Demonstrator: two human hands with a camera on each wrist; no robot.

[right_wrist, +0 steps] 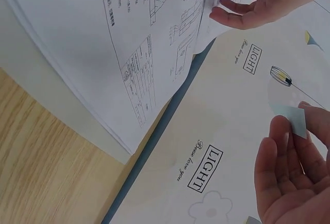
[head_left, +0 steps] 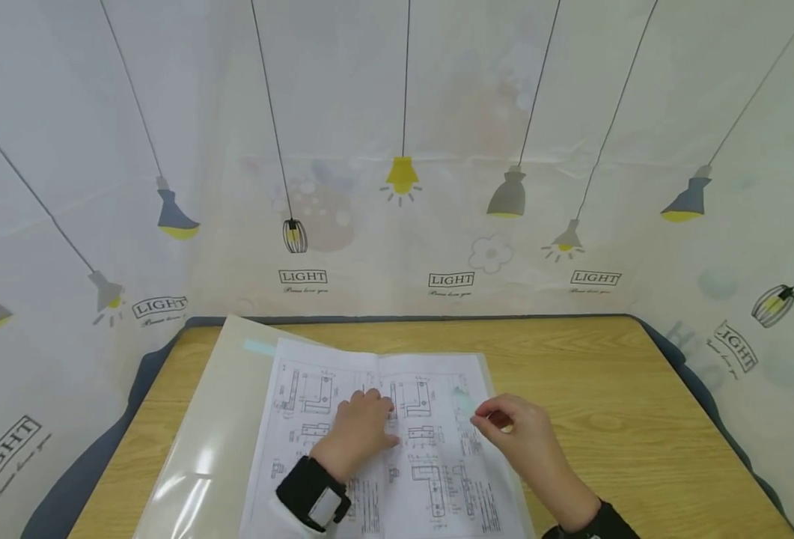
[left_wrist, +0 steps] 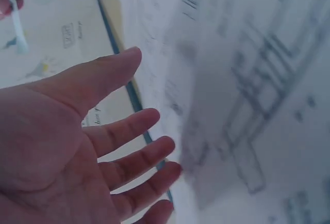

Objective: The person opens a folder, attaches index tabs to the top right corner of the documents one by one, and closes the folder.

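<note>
An opened booklet of technical drawings [head_left: 437,442] lies on the table in the head view, its fold running up the middle. My left hand [head_left: 359,428] rests over the inner edge of the left page, fingertips near the fold; in the left wrist view its fingers [left_wrist: 136,126] are spread beside the printed page [left_wrist: 278,79]. Above the right page, my right hand [head_left: 521,423] pinches a pale blue-green sticky note [right_wrist: 293,119] between thumb and fingers. The note is small and partly covered by the fingertips.
A cream folder cover [head_left: 201,434] lies opened out to the left under the pages, with a light blue strip [head_left: 260,346] near its top edge. Beneath is a wood-grain table [head_left: 639,419]. Behind it hangs a backdrop [head_left: 370,97] printed with lamps.
</note>
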